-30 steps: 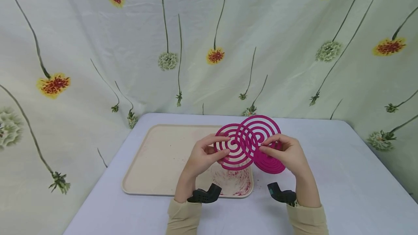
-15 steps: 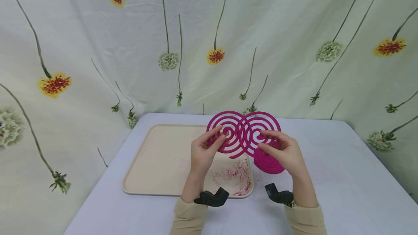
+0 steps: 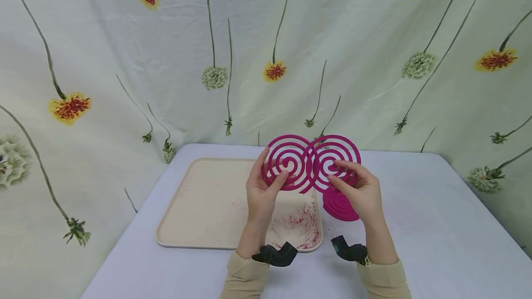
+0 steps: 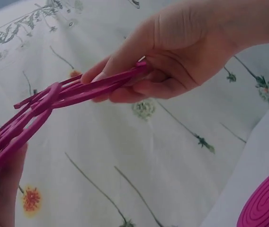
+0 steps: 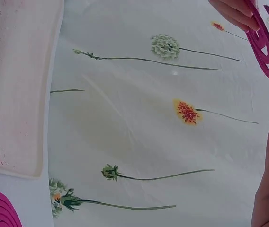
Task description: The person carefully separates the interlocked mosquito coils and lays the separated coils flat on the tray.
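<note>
Currently my left grip [image 3: 262, 192] and right grip [image 3: 362, 189] pinch two overlapping thin magenta spiral coils [image 3: 309, 166] just right of frame centre. Tugging while their rings catch could snap a brittle-looking strand.

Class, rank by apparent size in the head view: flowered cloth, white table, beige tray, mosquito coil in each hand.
Flowered cloth
White table
Beige tray
Left-hand mosquito coil, right-hand mosquito coil: too alike to rank
</note>
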`<action>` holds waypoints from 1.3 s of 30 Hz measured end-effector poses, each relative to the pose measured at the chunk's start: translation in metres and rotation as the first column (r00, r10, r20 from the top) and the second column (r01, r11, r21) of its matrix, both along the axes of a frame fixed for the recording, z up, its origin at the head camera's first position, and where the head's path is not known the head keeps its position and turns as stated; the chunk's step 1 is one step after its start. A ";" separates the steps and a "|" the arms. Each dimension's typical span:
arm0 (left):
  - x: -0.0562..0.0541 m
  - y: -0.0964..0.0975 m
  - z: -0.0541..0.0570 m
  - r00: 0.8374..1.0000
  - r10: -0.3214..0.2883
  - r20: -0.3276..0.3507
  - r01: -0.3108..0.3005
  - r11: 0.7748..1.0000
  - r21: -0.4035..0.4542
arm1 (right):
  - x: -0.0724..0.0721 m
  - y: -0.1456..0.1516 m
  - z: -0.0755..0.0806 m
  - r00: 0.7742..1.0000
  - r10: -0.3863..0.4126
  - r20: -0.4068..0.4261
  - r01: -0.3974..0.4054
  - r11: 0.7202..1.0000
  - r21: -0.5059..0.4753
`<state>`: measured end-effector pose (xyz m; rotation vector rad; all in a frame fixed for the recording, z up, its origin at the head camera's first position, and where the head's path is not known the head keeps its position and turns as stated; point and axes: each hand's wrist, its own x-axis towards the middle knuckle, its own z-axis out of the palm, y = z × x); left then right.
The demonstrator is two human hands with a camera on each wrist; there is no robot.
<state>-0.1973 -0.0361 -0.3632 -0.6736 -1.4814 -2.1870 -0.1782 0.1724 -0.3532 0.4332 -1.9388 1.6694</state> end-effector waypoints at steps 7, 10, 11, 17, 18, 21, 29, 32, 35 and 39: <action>-0.002 -0.028 -0.002 0.991 -0.114 0.075 0.126 0.975 -0.185 | 0.003 0.007 0.002 0.995 0.014 0.095 -0.021 0.997 0.081; -0.004 -0.035 -0.002 0.983 -0.174 0.067 0.186 0.939 -0.289 | 0.003 0.009 0.003 0.991 0.039 0.131 -0.056 0.990 0.131; -0.004 -0.036 -0.002 0.979 -0.196 0.060 0.205 0.926 -0.317 | 0.004 0.010 0.003 0.989 0.050 0.143 -0.071 0.987 0.145; -0.004 -0.040 -0.003 0.963 -0.265 0.054 0.263 0.870 -0.418 | 0.004 0.021 0.003 0.976 0.114 0.184 -0.157 0.958 0.241; -0.004 -0.040 -0.003 0.961 -0.268 0.062 0.269 0.864 -0.425 | 0.004 0.023 0.002 0.974 0.130 0.185 -0.175 0.952 0.251; -0.003 -0.040 -0.002 0.966 -0.244 0.081 0.255 0.873 -0.415 | 0.004 0.027 0.001 0.973 0.156 0.172 -0.196 0.950 0.245; -0.003 -0.012 -0.003 0.991 -0.063 0.121 0.073 0.994 -0.079 | 0.000 0.014 0.000 0.993 0.014 0.115 -0.024 0.996 0.083; -0.001 0.001 -0.002 0.985 -0.032 0.167 0.022 0.998 0.064 | -0.002 0.007 -0.001 0.994 -0.054 0.090 0.053 0.999 0.010; 0.002 0.011 -0.002 0.980 -0.032 0.194 -0.002 0.985 0.171 | -0.003 -0.001 -0.002 0.990 -0.129 0.051 0.131 0.990 -0.050; 0.005 0.020 0.000 0.978 -0.079 0.193 0.020 0.958 0.286 | -0.006 -0.012 -0.004 0.980 -0.198 -0.028 0.194 0.974 -0.118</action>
